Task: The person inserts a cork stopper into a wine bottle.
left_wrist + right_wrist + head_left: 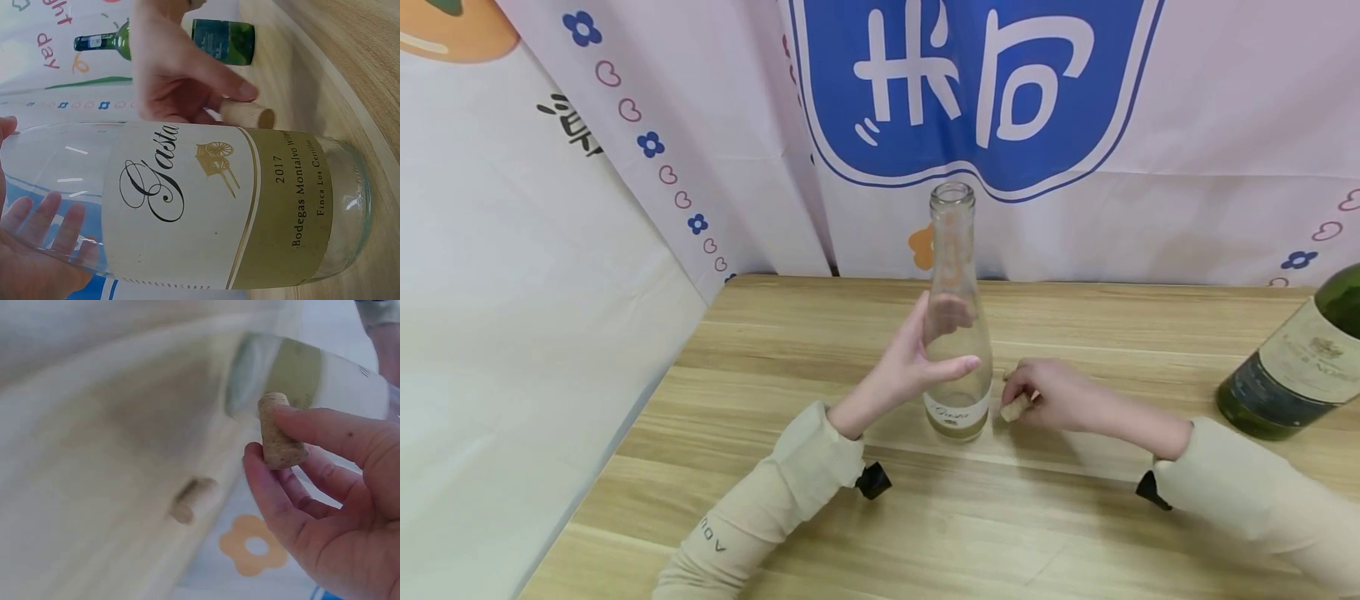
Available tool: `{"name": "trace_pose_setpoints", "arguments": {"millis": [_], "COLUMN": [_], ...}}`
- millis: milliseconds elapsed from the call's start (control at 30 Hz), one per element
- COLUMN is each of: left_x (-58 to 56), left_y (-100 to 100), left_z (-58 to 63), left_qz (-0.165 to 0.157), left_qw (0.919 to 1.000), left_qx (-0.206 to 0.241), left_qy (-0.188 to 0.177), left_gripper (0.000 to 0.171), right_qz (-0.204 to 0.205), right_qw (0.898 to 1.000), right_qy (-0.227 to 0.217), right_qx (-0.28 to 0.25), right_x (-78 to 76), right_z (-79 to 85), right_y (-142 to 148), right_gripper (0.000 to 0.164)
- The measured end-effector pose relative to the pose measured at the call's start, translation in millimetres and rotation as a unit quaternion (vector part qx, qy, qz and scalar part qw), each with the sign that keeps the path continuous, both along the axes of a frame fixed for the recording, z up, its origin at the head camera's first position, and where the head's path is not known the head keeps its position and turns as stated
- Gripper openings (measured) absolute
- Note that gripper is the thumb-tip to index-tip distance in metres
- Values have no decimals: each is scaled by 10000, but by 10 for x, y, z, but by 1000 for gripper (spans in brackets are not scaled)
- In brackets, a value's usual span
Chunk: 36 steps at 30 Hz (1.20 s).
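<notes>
A clear glass wine bottle (pixel 958 414) with a white and olive label stands upright and uncorked on the wooden table. My left hand (pixel 910 360) grips its body, the thumb in front and the fingers behind the glass. Just right of the bottle's base, my right hand (pixel 1063 396) pinches a cork (pixel 279 434) between thumb and fingers. In the left wrist view that cork (pixel 249 114) appears beyond the bottle's edge. A second cork (pixel 195 500) lies on its side on the table, blurred in the right wrist view and mostly hidden by my right hand in the head view.
A green wine bottle (pixel 1296 367) with a cream and dark label stands at the table's right, partly cut off by the frame. A printed cloth (pixel 745 167) hangs along the back edge of the wooden table (pixel 850 533).
</notes>
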<state>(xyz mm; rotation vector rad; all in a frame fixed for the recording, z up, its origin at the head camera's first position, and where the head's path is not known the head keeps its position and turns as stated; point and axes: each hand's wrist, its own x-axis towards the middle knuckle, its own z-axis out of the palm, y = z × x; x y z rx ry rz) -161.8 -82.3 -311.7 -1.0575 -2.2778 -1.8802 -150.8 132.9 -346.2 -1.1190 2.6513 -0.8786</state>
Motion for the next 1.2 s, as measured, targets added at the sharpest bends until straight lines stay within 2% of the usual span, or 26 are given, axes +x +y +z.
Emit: {"name": "trace_pose_setpoints", "arguments": {"millis": [200,400,500,700,867,1033,1200], "left_x": [3,-5,-7,-10,-6,-5,-10], "left_y": [-1,0,-2,-4,-3,1,-1], "left_z": [3,-10,-15,-18,-16,-17,-19], "left_qz": [15,-18,0,26,40,35,15], "left_qw": [10000,10000,10000,10000,9999,9999,9999], "left_qx": [-12,42,41,-13,-38,-6,24], "left_qy": [-17,66,66,81,123,142,139], "left_gripper": [60,59,59,59,59,60,60], "right_qz": [-137,-461,-649,-908,-1066,-1168,-1309], "right_qw": [9998,9984,9971,9908,9883,9864,9779], "right_qy": [-72,-9,198,962,1042,978,1135], "right_qx": [-115,-337,-354,-276,-315,-615,-1168], "right_x": [-37,-72,-89,-90,-81,-82,-64], "right_z": [254,482,578,813,1070,1263,1407], "right_y": [57,71,73,101,134,151,137], "right_gripper": [18,18,19,21,28,36,39]}}
